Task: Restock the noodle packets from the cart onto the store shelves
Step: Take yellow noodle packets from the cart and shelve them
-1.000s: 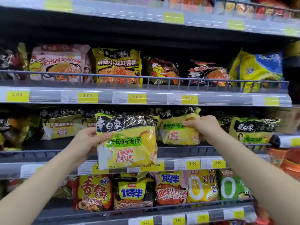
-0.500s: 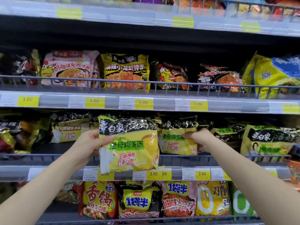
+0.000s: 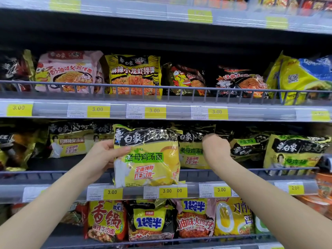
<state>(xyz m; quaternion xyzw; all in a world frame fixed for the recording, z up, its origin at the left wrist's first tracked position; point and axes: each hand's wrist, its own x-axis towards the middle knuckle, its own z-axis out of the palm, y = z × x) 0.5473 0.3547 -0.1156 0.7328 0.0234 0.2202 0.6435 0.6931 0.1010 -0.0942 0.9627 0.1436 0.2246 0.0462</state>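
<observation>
My left hand [image 3: 103, 157] grips the left edge of a yellow and black noodle packet [image 3: 149, 159], held upright in front of the middle shelf's rail [image 3: 233, 172]. My right hand [image 3: 215, 148] reaches into that shelf and rests its fingers on the top of a matching yellow packet [image 3: 190, 153] standing there. Whether it pinches that packet I cannot tell. More of the same yellow packets [image 3: 294, 153] stand to the right, and similar ones [image 3: 70, 141] to the left. The cart is out of view.
The upper shelf holds pink [image 3: 68, 71], yellow [image 3: 134, 74] and black noodle packets behind a wire rail. The lower shelf carries red and yellow packets [image 3: 106, 221]. Yellow price tags [image 3: 154, 112] line the shelf edges. Orange cup noodles [image 3: 323, 184] sit at the right.
My right hand has slid up to the top edge of the shelved packet. The packet in my left hand has stayed in front of the middle shelf. The view has shifted a little.
</observation>
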